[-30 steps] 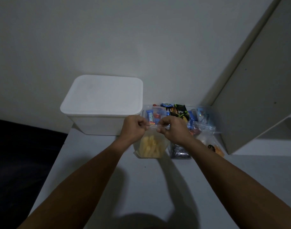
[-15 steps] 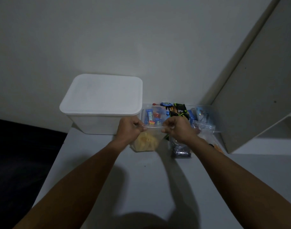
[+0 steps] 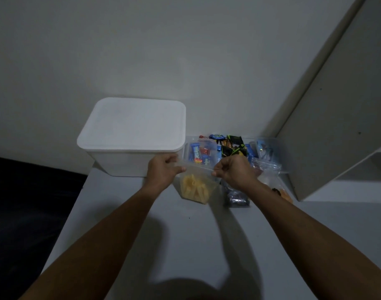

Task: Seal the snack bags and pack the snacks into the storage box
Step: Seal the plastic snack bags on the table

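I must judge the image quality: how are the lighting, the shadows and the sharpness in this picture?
Head view: dim, greyish light; the person's head and arms cast a dark shadow on the pale grey table; the clear zip bag of yellow snacks looks slightly blurred; the white lidded plastic storage box shows no glare; wide-angle distortion tilts the cabinet panel.

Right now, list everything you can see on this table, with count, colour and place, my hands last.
storage box: one, white, lid on, back left of table.
yellow snack bag: one, clear, held up between both hands.
wrapped snacks: a pile, blue, red, black, in a clear tray behind the bag.
other bags: several, clear, right of the held bag; count unclear.
table: one, white.
cabinet: one, white, right.
hands: left hand and right hand, each pinching the bag's top.
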